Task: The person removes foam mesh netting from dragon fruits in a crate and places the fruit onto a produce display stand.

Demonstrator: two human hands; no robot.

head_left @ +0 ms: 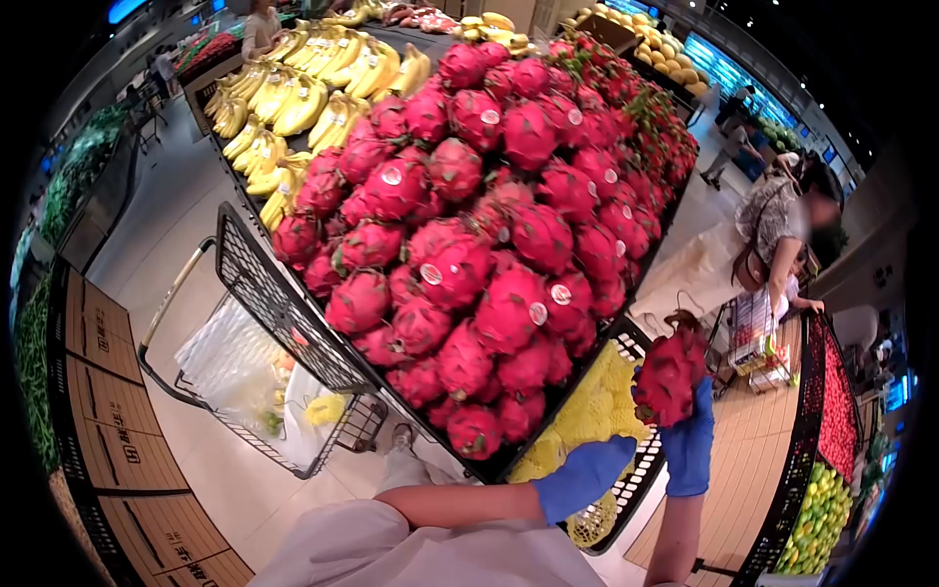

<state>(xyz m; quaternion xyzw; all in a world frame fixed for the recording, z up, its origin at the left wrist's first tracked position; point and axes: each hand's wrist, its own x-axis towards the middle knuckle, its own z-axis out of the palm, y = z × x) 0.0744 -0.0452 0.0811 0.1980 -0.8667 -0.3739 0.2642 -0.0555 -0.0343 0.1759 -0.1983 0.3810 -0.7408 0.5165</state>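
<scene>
My right hand (689, 440), in a blue glove, grips a red dragon fruit (670, 377) from below and holds it up at the right of the heap. My left hand (587, 477), also gloved in blue, is over a black crate (641, 470) that has yellow foam netting (587, 396) in it. The fingers of that hand are mostly turned away, so I cannot make out whether they hold anything. In front of me rises a large heap of dragon fruit (455, 259), several with round stickers.
Bananas (298, 103) lie behind the heap on the left. A shopping cart (245, 391) with plastic bags stands against the display's left side. To the right a person (778, 230) leans by a wire basket (748, 338). Green fruit (812, 519) fills a bin at lower right.
</scene>
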